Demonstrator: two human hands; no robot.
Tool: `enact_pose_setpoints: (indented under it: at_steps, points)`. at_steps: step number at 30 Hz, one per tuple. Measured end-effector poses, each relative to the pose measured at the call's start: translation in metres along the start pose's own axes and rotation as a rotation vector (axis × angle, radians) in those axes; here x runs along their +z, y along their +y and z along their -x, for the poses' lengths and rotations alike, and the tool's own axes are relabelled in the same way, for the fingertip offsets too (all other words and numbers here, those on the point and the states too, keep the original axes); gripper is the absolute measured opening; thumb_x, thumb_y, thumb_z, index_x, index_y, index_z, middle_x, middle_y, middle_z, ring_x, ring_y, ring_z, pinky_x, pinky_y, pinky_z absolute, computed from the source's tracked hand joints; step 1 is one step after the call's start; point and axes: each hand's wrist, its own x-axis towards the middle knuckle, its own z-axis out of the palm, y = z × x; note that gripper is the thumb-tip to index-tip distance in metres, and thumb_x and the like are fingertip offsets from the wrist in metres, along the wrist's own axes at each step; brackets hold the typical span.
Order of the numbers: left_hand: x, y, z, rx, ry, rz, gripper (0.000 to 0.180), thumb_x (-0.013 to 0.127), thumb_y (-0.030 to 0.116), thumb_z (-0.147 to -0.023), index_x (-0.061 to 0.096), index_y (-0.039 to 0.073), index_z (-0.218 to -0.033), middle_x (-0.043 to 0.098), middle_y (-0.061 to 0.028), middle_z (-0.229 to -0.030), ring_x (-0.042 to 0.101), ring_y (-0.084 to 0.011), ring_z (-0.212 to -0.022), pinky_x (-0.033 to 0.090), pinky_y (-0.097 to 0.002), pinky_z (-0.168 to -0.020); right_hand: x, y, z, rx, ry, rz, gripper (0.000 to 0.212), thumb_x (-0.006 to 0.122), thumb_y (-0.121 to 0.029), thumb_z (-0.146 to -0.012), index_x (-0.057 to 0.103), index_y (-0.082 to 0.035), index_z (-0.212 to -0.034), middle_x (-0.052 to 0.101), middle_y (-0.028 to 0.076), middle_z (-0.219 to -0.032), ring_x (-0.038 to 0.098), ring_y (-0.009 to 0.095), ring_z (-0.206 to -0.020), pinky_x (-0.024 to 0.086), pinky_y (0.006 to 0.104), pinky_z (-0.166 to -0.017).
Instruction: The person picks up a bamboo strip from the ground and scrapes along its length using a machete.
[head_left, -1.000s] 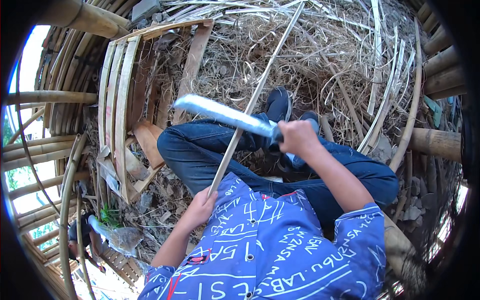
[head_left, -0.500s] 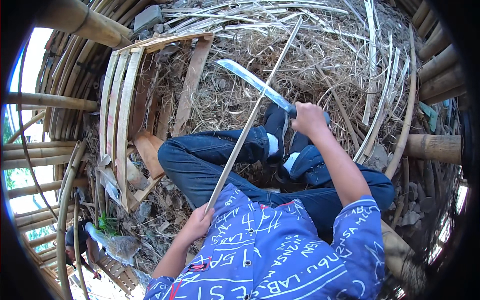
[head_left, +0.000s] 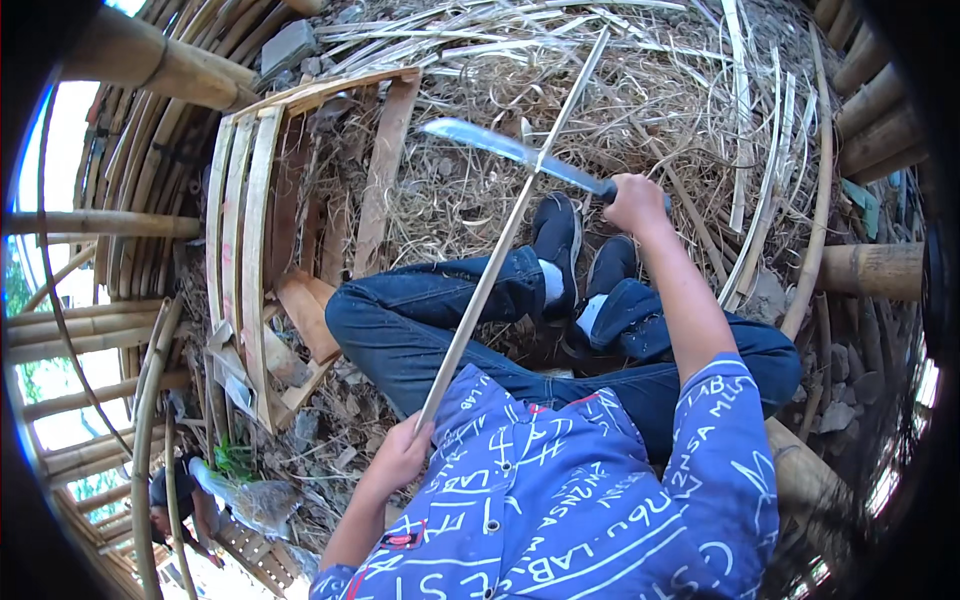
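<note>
The left hand [head_left: 403, 457] is closed around the near end of a long pale strip [head_left: 490, 272], slanting above the jeans [head_left: 380, 335]; the right hand [head_left: 637, 203] is clamped on the knife [head_left: 478, 138], which crosses the strip's far part. The strip looks light and springy, best held here, away from the knife. At the wooden crate [head_left: 236, 190] lies a board [head_left: 308, 318]; if inside, I cannot tell

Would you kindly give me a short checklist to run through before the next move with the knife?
1. Left hand gripping the near end of the pale strip: ok.
2. Right hand closed on the knife handle: ok.
3. Left hand well away from the knife blade: ok.
4. Blade edge seated on the strip: cannot tell; they cross in view.
5. Hands gloved: not ok, both bare.
</note>
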Motion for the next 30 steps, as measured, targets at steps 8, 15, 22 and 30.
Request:
enact_pose_setpoints:
  at_steps: [8,15,22,30]
  points:
    - [0.01,-0.016,-0.023,0.105,0.05,0.001,0.022,0.047,0.019,-0.099,0.051,0.003,-0.085,0.045,0.0024,-0.065,0.041,-0.0083,-0.061,0.037,-0.0275,-0.054,0.057,-0.034,0.02,0.29,-0.451,-1.016,0.013,0.059,-0.01,-0.069,0.057,0.002,-0.065,0.059,0.013,-0.059,0.057,0.023,-0.047,0.048,0.0354,-0.048]
    - [0.006,-0.016,-0.029,0.111,0.068,-0.023,0.021,0.048,0.017,-0.098,0.052,-0.001,-0.088,0.048,-0.002,-0.068,0.041,-0.0106,-0.065,0.039,-0.0295,-0.059,0.06,-0.064,0.041,0.411,-0.601,-1.545,0.014,0.056,-0.007,-0.072,0.049,-0.005,-0.06,0.046,0.004,-0.05,0.046,0.014,-0.04,0.041,0.0326,-0.041]
    - [0.006,-0.01,-0.038,-0.011,0.055,0.069,0.036,0.044,0.029,-0.101,0.052,0.007,-0.074,0.041,0.0062,-0.061,0.036,-0.0049,-0.054,0.031,-0.0238,-0.049,0.059,-0.071,0.078,-0.099,-0.181,-0.56,0.024,0.062,-0.024,-0.073,0.061,0.0,-0.069,0.062,0.016,-0.059,0.065,0.032,-0.062,0.052,0.0432,-0.059]
    - [0.002,-0.018,-0.025,-0.084,0.07,0.045,0.04,0.045,0.03,-0.101,0.05,0.004,-0.071,0.042,0.0045,-0.058,0.038,-0.0065,-0.054,0.032,-0.0275,-0.048,0.045,-0.04,0.038,-0.481,0.171,0.135,0.009,0.057,-0.017,-0.067,0.059,-0.009,-0.072,0.067,0.012,-0.067,0.068,0.028,-0.061,0.053,0.041,-0.055]
